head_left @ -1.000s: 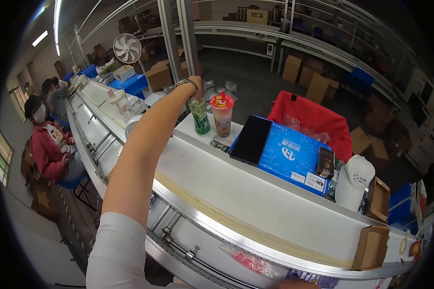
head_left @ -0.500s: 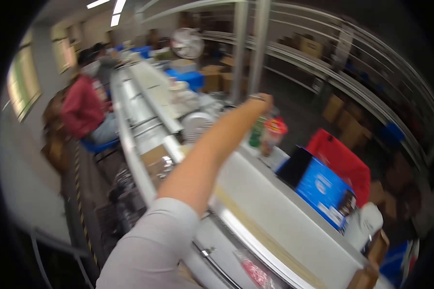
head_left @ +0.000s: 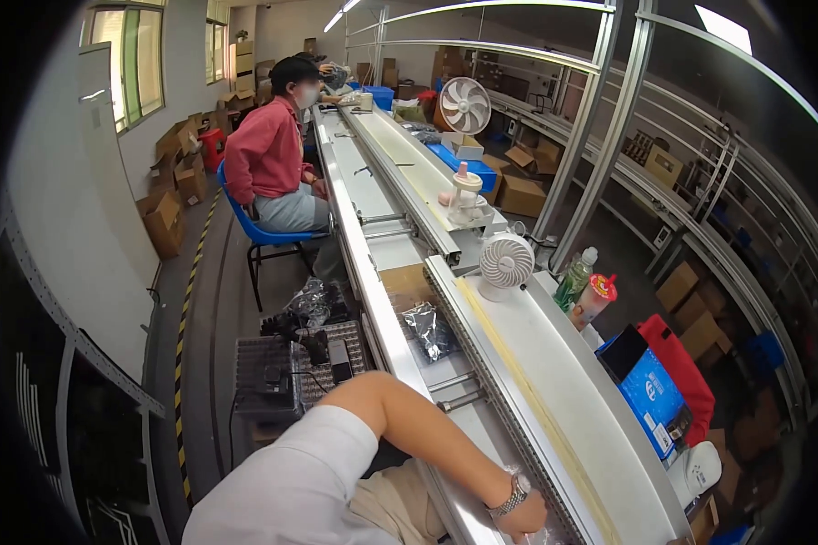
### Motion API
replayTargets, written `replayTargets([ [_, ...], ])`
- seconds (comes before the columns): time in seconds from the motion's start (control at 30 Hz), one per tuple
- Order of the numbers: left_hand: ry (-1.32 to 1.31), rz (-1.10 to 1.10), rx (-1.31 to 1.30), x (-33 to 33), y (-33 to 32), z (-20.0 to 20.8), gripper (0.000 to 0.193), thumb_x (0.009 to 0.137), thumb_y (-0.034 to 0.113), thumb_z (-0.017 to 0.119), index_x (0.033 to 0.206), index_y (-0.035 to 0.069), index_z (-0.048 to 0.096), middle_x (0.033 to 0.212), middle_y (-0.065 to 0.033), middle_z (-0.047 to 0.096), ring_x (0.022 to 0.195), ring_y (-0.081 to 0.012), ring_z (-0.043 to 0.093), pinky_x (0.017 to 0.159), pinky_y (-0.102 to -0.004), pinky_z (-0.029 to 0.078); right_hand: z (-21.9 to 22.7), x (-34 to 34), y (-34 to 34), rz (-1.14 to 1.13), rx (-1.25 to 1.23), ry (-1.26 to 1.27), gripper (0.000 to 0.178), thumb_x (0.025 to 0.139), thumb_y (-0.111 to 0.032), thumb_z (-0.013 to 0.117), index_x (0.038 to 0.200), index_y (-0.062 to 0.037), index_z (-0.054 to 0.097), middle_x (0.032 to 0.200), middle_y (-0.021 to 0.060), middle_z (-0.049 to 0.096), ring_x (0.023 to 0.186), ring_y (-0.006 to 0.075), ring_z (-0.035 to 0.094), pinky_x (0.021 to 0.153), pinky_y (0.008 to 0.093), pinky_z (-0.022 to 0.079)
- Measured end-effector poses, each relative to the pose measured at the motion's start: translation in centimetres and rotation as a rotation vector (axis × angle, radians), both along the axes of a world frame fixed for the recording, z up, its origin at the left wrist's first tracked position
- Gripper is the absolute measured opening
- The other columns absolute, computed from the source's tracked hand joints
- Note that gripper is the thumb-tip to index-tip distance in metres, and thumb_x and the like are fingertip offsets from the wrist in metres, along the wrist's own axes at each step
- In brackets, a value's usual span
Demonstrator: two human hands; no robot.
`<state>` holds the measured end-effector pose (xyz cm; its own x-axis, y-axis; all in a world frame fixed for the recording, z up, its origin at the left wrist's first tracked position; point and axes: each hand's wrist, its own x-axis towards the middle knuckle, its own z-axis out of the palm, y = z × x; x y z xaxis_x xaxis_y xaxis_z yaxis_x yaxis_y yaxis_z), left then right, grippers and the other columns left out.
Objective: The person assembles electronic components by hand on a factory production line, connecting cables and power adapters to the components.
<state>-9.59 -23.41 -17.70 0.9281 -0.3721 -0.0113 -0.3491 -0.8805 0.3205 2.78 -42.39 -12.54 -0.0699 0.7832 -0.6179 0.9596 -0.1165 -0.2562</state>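
Observation:
My left hand (head_left: 524,516), with a metal wristwatch (head_left: 513,495) on it, is low over the white workbench channel at the lower edge of the view. Its fingers look curled, and their tips are hidden. Crinkled clear plastic (head_left: 517,471) shows beside the wrist; whether the fingers grip it cannot be made out. My right hand is out of view. Farther along the channel, a silvery plastic bag (head_left: 430,331) lies on brown cardboard (head_left: 406,287).
A white desk fan (head_left: 506,262), a green bottle (head_left: 574,277) and a red-lidded cup (head_left: 594,300) stand on the bench's right side. Beyond them are a blue box (head_left: 647,386) and red bag (head_left: 686,363). A seated person (head_left: 265,159) works along the left edge.
My left arm has drawn back from near the bottle and cup, coming down to the near channel. The view has turned left and steadied, showing the seated person more fully.

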Motion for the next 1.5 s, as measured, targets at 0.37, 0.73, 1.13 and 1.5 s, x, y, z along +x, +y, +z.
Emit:
replayTargets([
  [0.37,0.34,-0.06,-0.101,0.7,0.1,-3.3,0.017,0.076,0.016,0.057,0.074,0.004,0.069,0.068,-0.0106,0.065,0.055,-0.0297,0.054,0.055,-0.0395,0.047,1.9,0.2,2.0,-0.119,-0.216,0.422,0.035,0.07,-0.036,0.062,0.079,-0.0023,0.066,0.078,0.0188,0.066,0.068,0.0376,0.06,0.063,0.0437,0.046],
  [0.73,0.583,-0.122,-0.094,2.2,1.0,-2.8,0.018,0.071,0.007,0.056,0.078,0.001,0.071,0.072,-0.0102,0.067,0.059,-0.0284,0.056,0.057,-0.0379,0.049,2.1,-1.5,1.6,-0.103,0.028,0.024,0.029,0.074,-0.031,0.063,0.079,-0.003,0.067,0.072,0.0192,0.065,0.064,0.0413,0.058,0.061,0.0457,0.045],
  [1.13,0.619,-0.096,-0.119,1.7,1.3,-2.6,0.025,0.075,0.011,0.052,0.093,0.003,0.069,0.083,-0.0107,0.069,0.065,-0.0265,0.06,0.063,-0.0367,0.05,-0.2,0.5,1.4,0.024,-0.035,0.198,0.02,0.074,-0.019,0.059,0.081,-0.0017,0.067,0.075,0.0189,0.065,0.065,0.0386,0.057,0.062,0.0434,0.045],
  [1.5,0.405,-0.017,0.179,-1.3,-0.4,2.2,0.021,0.074,0.011,0.053,0.082,0.0,0.068,0.077,-0.0118,0.068,0.064,-0.0281,0.059,0.062,-0.0375,0.05,-0.2,-0.3,1.5,-0.122,0.02,0.196,0.023,0.076,-0.025,0.062,0.083,-0.0036,0.068,0.07,0.0137,0.066,0.057,0.0307,0.057,0.058,0.0417,0.045],
])
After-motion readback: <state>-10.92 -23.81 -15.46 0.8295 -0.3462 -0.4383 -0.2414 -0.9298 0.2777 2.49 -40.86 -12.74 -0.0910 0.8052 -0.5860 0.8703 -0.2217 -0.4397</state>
